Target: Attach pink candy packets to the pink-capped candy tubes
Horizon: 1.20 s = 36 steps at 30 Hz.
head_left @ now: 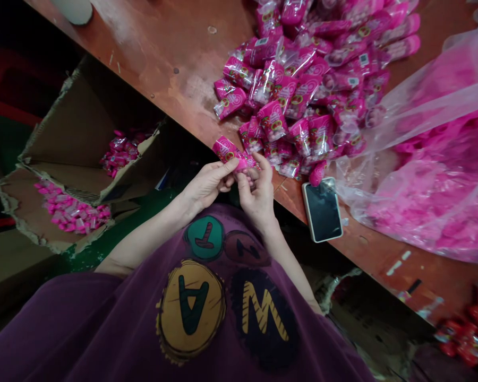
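Note:
Between my two hands, just off the table's near edge, is a small pink candy packet (224,149) with a printed label and a clear part. My left hand (212,182) grips it, thumb laid along its top. From the other side my right hand (258,192) pinches the clear end, fingers curled round it. My fingers hide part of the packet. Just past my hands lies a heap of similar pink packets (274,121), some with clear ends showing small pale pink pieces inside.
A phone (323,210) lies at the edge of the reddish table (171,79). To the right is a large clear bag (430,196) of pink pieces. Left and below stands a torn cardboard box (63,132) with pink packets. Red wrapped items (468,334) sit at lower right.

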{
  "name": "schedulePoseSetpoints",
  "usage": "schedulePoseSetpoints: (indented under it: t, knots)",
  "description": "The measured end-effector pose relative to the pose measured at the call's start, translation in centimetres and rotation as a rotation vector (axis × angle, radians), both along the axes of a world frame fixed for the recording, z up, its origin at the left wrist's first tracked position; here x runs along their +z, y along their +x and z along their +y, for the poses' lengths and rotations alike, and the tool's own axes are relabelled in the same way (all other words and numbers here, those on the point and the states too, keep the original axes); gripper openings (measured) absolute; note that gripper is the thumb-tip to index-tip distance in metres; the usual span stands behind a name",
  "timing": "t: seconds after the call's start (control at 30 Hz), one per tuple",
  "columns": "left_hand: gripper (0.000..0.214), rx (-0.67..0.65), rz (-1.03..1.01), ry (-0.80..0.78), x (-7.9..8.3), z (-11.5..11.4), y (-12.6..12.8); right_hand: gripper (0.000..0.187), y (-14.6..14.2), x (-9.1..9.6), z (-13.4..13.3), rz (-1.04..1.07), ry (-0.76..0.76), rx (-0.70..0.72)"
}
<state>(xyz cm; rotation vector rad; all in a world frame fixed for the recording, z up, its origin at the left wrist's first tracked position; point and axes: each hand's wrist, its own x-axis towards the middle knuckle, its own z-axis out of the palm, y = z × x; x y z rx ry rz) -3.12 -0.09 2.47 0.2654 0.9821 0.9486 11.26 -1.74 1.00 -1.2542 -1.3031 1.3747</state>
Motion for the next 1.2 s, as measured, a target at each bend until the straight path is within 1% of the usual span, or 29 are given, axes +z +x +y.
schedulePoseSetpoints:
  t: [0.03,0.07,0.17,0.27,0.33,0.37,0.43,0.5,0.57,0.63,0.7,0.77,0.83,0.9,1.03,1.1,1.2]
  knots:
    - [0.043,0.013,0.008,-0.008,0.0,0.0,0.1,0.052,0.0,0.1,0.0,-0.022,0.011,0.002]
    - [0.042,0.027,0.023,-0.013,0.1,0.0,0.1,0.052,0.0,0.2,-0.1,-0.005,-0.011,0.005]
    - [0.042,0.048,0.081,0.012,0.3,0.0,0.1,0.056,0.1,0.7,0.2,0.220,-0.199,0.020]
    - [0.046,0.003,0.097,0.092,0.5,0.0,-0.1,0.061,0.2,1.3,0.6,0.444,-0.364,0.045]
    - [0.049,-0.042,0.087,0.128,0.6,-0.1,-0.4,0.063,0.2,1.4,0.9,0.505,-0.404,0.081]
    - [0.049,-0.059,0.088,0.134,0.5,-0.1,-0.4,0.062,0.2,1.4,0.9,0.504,-0.400,0.095]
    - [0.048,-0.068,0.112,0.128,0.4,-0.1,-0.4,0.060,0.0,1.3,0.8,0.445,-0.343,0.081]
    - [0.047,-0.026,0.154,0.116,0.2,-0.1,-0.4,0.057,-0.2,1.1,0.4,0.355,-0.254,0.029]
    - [0.047,0.045,0.192,0.107,0.1,0.0,-0.3,0.057,-0.2,0.8,0.0,0.310,-0.209,0.021]
    - [0.047,0.105,0.225,0.094,0.2,0.1,-0.2,0.057,-0.1,0.6,-0.4,0.317,-0.234,0.072]
    - [0.047,0.122,0.250,0.072,0.3,0.1,-0.1,0.055,-0.2,0.3,-0.7,0.341,-0.280,0.108]
    - [0.046,0.102,0.256,0.051,0.6,-0.2,0.3,0.053,-0.5,0.0,-0.8,0.345,-0.282,0.069]
    - [0.045,0.077,0.236,0.038,0.9,-0.6,0.7,0.053,-0.9,-0.1,-0.8,0.328,-0.248,-0.002]
    - [0.044,0.062,0.211,0.031,1.2,-1.1,1.1,0.055,-1.2,-0.2,-0.6,0.324,-0.230,-0.032]
    - [0.048,0.005,0.178,0.046,1.3,-1.2,0.6,0.059,-0.8,-0.1,-0.4,0.413,-0.294,0.025]
    - [0.051,-0.005,0.184,0.065,1.0,-0.9,0.0,0.063,-0.5,-0.1,-0.5,0.431,-0.314,0.050]
    - [0.051,-0.013,0.184,0.099,0.3,-0.6,-0.6,0.065,-0.3,-0.3,-0.7,0.412,-0.295,0.066]
